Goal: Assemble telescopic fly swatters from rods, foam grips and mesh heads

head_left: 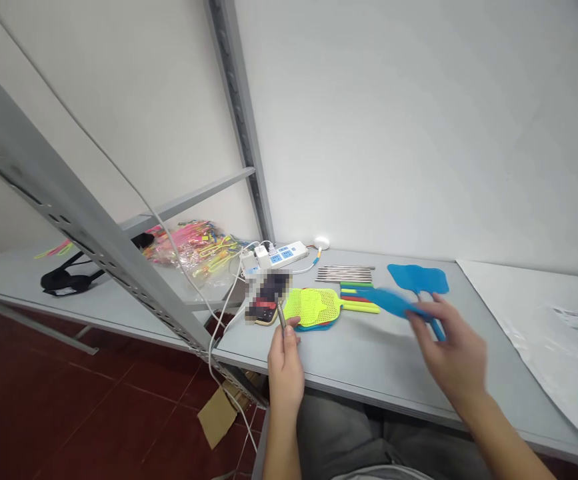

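Right fingers (421, 335) pinching blue paddle (393, 302), left fingers (291, 343) gripping rod (281, 315)

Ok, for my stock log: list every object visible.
Loose swatter: one, blue, right
Swatter stack: one, multicoloured, centre
Rods: several, silver, behind stack
Phone: one, dark, centre
Power strip: one, white, back
Round device: one, white, back
Cables: several, white, left
Bagged bundle: one, multicoloured, left
Strapped item: one, black, left
Sheet: one, white, right
Frame: one, grey, left
Cardboard: count unclear, brown, floor
Tabletop: count unclear, grey, centre
Trousers: one, grey, bottom
Left hand: one, centre, holding silver rod
Right hand: one, right, holding blue swatter
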Available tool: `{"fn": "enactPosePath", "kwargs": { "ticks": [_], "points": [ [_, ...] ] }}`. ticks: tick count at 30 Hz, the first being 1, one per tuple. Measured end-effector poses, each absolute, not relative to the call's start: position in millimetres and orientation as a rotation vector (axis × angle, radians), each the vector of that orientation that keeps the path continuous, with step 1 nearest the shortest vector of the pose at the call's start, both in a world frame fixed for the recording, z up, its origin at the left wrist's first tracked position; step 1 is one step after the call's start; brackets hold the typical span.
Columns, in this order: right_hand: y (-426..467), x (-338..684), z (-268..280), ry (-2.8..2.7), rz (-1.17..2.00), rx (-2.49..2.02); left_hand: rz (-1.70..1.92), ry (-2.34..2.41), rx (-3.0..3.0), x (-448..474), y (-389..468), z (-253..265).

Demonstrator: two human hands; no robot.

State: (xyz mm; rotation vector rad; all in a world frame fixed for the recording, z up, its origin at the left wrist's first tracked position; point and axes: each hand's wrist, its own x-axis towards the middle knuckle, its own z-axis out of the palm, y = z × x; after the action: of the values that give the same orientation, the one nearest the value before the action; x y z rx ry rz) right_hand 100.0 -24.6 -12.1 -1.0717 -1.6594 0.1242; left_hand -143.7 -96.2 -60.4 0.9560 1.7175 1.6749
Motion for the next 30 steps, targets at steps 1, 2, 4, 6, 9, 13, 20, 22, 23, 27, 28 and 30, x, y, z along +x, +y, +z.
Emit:
{"fn": "enactPosePath", "kwargs": {
  "ticks": [1,2,4,6,9,13,20,22,23,27,28,30],
  "points": [
    [-30,112,-12,-1.39,0.266,-1.17,1.697,1.682,0.984,-140,-97,-59],
    [-35,123,-12,-1.125,0.417,-1.211,1.699,1.638,1.004,-136,-97,-57],
    [-43,145,-14,-0.719,0.705,-1.129,1.626,1.561,1.032,-125,-98,-53],
    [-52,161,-16,-0.483,0.906,-0.983,1.462,1.517,1.118,-112,-100,-48],
    [-70,173,-16,-0.365,1.035,-0.897,1.143,1.417,1.399,-87,-105,-36],
    [-94,168,-9,-0.45,1.032,-0.846,0.869,1.296,1.625,-56,-115,-13],
    [-112,172,-4,-0.984,1.042,-0.926,0.743,1.314,1.817,-38,-129,14],
    [-113,177,-7,-1.077,1.093,-0.944,0.755,1.314,1.862,-38,-131,17],
    [-113,178,-8,-1.105,1.11,-0.954,0.758,1.309,1.886,-38,-132,19],
    [-114,179,-10,-1.146,1.12,-0.983,0.763,1.277,1.958,-37,-136,22],
    [-114,178,-10,-1.139,1.124,-0.97,0.768,1.275,1.968,-37,-136,23],
    [-115,178,-10,-1.119,1.136,-0.935,0.781,1.281,1.982,-38,-137,24]
  ]
}}
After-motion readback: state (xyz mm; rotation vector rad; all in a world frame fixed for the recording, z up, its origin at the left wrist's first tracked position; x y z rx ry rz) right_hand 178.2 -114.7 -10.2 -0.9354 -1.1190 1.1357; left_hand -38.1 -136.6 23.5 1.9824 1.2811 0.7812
